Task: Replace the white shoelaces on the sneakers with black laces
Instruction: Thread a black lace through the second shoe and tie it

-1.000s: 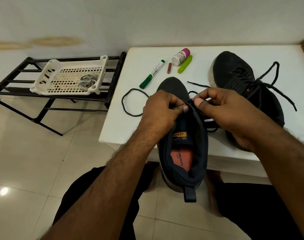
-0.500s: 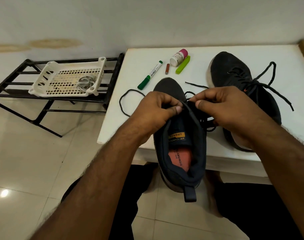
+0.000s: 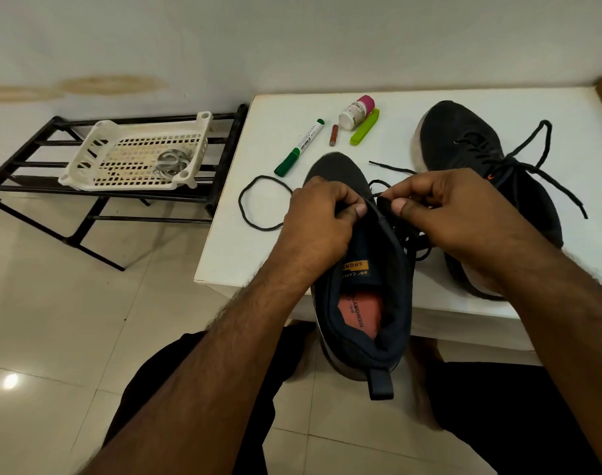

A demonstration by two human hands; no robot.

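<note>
Both forearms reach forward from the lower edge of the head view and meet over a dark sneaker (image 3: 364,296), which sits with its toe on the white table (image 3: 566,111) and its heel overhanging the near edge toward the person's lap. The left hand (image 3: 321,222) has its fingers curled and its thumb pressed against the left side of the shoe's upper near the tongue, gripping that edge. The right hand (image 3: 443,214) is curled likewise, thumb and forefinger pinching the black lace (image 3: 407,240) just beside the left thumb; loose lace hangs below the hand and one end (image 3: 392,166) lies on the table beyond the knuckles. A slack loop of the lace (image 3: 258,204) rests on the table to the left of the shoe.

A second dark sneaker (image 3: 464,145), laced in black, lies to the right on the table. Behind stand a green marker (image 3: 301,145), a small pink-capped bottle (image 3: 356,111) and a lime-green clip (image 3: 364,126). A white basket (image 3: 135,149) on a black rack (image 3: 28,145) holds pale laces (image 3: 171,162).
</note>
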